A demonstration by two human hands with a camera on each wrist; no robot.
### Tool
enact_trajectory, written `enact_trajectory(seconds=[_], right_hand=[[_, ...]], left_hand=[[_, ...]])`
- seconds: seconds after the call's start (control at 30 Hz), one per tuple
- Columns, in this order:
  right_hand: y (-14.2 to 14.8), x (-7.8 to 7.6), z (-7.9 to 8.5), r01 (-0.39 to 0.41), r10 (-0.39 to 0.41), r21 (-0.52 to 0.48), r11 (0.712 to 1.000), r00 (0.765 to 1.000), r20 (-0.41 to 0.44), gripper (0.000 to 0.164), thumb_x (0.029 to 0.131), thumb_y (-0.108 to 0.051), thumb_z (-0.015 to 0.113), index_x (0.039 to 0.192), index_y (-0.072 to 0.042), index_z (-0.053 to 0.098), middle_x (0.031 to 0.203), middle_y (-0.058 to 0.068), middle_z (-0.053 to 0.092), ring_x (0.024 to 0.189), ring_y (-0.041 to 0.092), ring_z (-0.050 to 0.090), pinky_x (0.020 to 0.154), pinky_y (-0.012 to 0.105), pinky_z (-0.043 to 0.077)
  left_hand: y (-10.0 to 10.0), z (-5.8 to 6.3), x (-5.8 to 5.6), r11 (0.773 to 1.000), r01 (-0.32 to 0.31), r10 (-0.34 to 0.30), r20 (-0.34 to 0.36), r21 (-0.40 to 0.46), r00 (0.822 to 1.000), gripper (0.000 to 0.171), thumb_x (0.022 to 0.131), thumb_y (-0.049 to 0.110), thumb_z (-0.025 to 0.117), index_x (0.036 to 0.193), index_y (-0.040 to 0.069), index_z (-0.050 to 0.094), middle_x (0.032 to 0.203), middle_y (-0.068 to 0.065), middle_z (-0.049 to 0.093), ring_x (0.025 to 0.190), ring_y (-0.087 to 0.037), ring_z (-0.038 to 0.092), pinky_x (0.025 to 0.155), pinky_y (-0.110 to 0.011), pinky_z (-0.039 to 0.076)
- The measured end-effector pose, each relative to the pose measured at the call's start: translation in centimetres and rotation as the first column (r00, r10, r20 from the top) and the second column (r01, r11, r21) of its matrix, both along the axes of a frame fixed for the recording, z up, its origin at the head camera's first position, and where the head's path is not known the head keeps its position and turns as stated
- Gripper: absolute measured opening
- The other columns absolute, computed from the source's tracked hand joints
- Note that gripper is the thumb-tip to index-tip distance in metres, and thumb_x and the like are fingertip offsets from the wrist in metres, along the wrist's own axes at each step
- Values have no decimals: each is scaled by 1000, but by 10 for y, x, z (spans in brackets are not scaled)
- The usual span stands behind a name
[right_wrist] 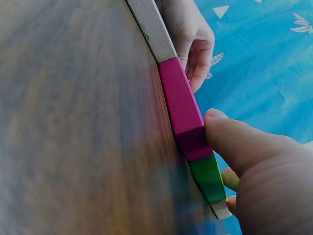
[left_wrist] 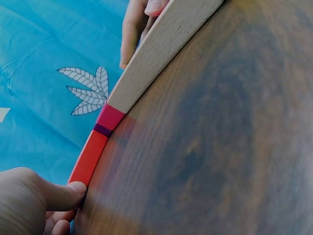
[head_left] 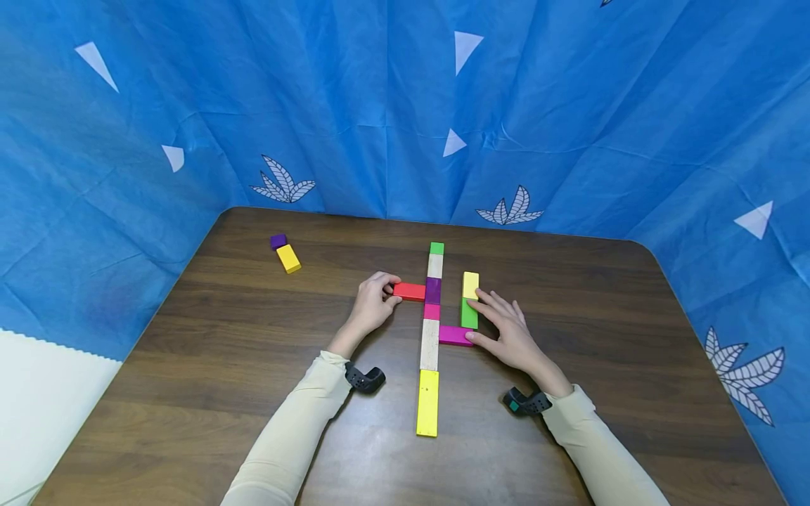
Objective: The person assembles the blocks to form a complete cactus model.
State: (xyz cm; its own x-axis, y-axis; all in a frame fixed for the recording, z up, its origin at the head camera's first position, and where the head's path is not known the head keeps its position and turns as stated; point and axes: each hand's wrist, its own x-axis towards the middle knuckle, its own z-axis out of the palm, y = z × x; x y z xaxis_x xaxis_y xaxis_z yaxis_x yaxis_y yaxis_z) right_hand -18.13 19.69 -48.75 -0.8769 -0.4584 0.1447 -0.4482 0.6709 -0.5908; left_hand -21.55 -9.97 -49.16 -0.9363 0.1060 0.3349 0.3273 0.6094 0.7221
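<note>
Coloured wooden blocks lie end to end in a column on the table. My left hand (head_left: 373, 303) pinches a red block (head_left: 410, 292) between thumb and fingers; its far end meets the purple block (head_left: 433, 290) of the column. On the column's other side, a magenta block (head_left: 453, 335) sticks out from a pale wood block (head_left: 429, 344). My right hand (head_left: 509, 332) rests its thumb against the magenta block's end in the right wrist view, while its outstretched fingers touch the green block (head_left: 469, 314) and reach the light yellow block (head_left: 471, 284) beyond it.
A long yellow block (head_left: 427, 403) forms the column's near end, a small green block (head_left: 436, 248) its far end. Apart at the far left lie a dark purple block (head_left: 278, 242) and an orange-yellow block (head_left: 288, 258). A blue curtain (head_left: 354, 105) hangs behind the table (head_left: 240, 393).
</note>
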Motion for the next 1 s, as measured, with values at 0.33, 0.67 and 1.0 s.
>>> enact_trajectory(seconds=[0.33, 0.67, 1.0], right_hand=[[1, 1, 0, -1, 1, 1, 1000, 1000, 2, 63, 88, -35, 71, 145, -18, 49, 158, 9, 33, 148, 39, 21, 113, 71, 0], [0, -1, 0, 3, -2, 4, 1000, 1000, -4, 65, 87, -37, 72, 145, -17, 49, 159, 9, 33, 147, 40, 22, 113, 70, 1], [0, -1, 0, 6, -6, -1, 1000, 1000, 0, 66, 86, -36, 73, 145, -17, 49, 159, 9, 33, 148, 40, 21, 114, 70, 0]], left_hand=[[-4, 2, -1, 1000, 27, -26, 35, -8, 999, 40, 76, -1, 79, 114, -3, 66, 101, -15, 66, 84, -24, 63, 76, -35, 55], [-55, 27, -5, 987, -160, 159, 88, 8, 983, 55, 75, 17, 82, 124, 2, 62, 118, -16, 59, 102, -31, 59, 91, -46, 45], [-153, 28, -10, 816, -560, 540, 160, 141, 826, 54, 81, 20, 79, 127, 1, 57, 125, -21, 47, 110, -36, 52, 96, -43, 38]])
